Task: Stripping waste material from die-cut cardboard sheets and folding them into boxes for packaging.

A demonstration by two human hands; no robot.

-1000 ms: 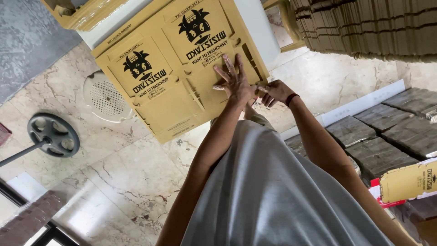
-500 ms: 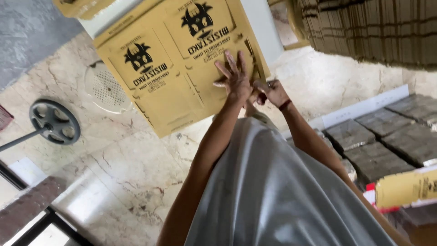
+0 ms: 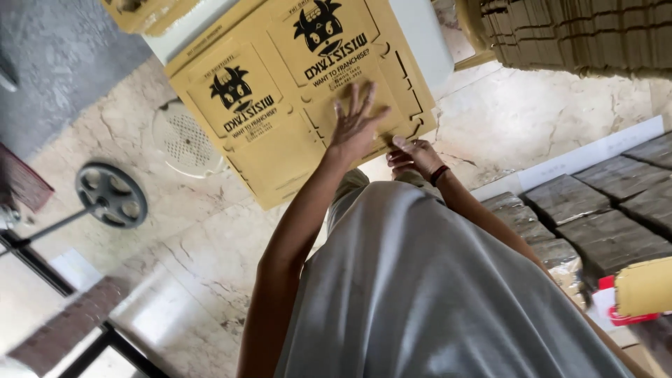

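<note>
Item: flat yellow die-cut carton blank [image 3: 294,105], at twelve o'clock. Left hand [image 3: 355,126] spread open, pressing it; right hand [image 3: 414,155] pinching its lower edge (folding step, likely). Next: crease the flap firmly.

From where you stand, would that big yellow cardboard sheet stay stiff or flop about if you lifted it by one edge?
Probably it would bend. The yellow cardboard sheet is a flat, unfolded box blank, wide and thin, with cut slots and fold lines, so it likely hinges there. It looks light for its size. The left hand presses flat on it and the right hand works its edge, suggesting it slides easily.
</note>
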